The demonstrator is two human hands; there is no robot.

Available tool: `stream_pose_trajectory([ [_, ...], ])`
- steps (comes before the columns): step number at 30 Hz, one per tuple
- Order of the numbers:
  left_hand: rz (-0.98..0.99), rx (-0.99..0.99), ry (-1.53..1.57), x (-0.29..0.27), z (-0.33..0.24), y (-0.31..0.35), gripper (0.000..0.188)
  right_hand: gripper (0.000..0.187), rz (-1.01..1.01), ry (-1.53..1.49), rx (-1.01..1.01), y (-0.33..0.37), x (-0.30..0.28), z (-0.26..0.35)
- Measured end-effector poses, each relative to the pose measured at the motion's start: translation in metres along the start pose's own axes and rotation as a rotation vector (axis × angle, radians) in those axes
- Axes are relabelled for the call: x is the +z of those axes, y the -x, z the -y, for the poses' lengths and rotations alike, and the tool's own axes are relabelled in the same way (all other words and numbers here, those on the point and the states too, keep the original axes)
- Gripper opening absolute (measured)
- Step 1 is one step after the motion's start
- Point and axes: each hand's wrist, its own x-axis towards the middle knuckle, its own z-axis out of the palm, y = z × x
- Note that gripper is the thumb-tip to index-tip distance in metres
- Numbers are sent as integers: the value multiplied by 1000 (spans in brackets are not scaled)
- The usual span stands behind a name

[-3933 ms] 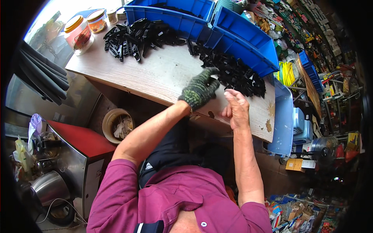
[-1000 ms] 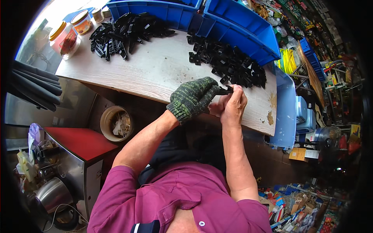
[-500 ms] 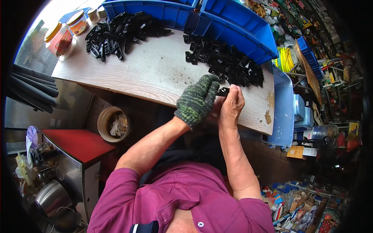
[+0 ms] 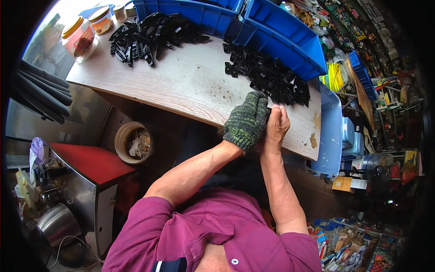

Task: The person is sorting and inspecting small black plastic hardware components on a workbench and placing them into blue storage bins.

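My left hand, in a dark green knitted glove, is closed and pressed against my bare right hand over the table's near edge. Between the two, a small black plastic part barely shows; the hands cover most of it. My right thumb and fingers are pinched around it. Just beyond my hands lies a heap of small black plastic parts. Farther left on the table is a second heap of longer, narrow black plastic pieces.
Blue plastic crates stand along the table's far side. Lidded jars sit at the far left corner of the wooden table. A bucket with scraps stands on the floor beside a red-topped cabinet. A blue bin flanks the table's right end.
My gloved left hand has moved right and closed in against my right hand, so the black part is now mostly hidden. The whole view has shifted slightly.
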Motion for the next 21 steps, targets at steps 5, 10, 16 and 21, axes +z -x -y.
stream_pose_trajectory([
  [5, 69, 15, 33, 1, 3, 3, 47, 27, 29, -41, -9, -1, -3, 3],
  [10, -16, -248, 333, -18, 51, -28, 34, 29, -20, -402, 371, 3, 1, 26],
  [16, 57, -164, -319, -59, 92, -87, 17, 32, -290, -326, 622, -28, -31, 33],
  [21, 225, -179, -300, -55, 86, -96, 19, 39, -593, -294, 465, -78, -102, 22],
])
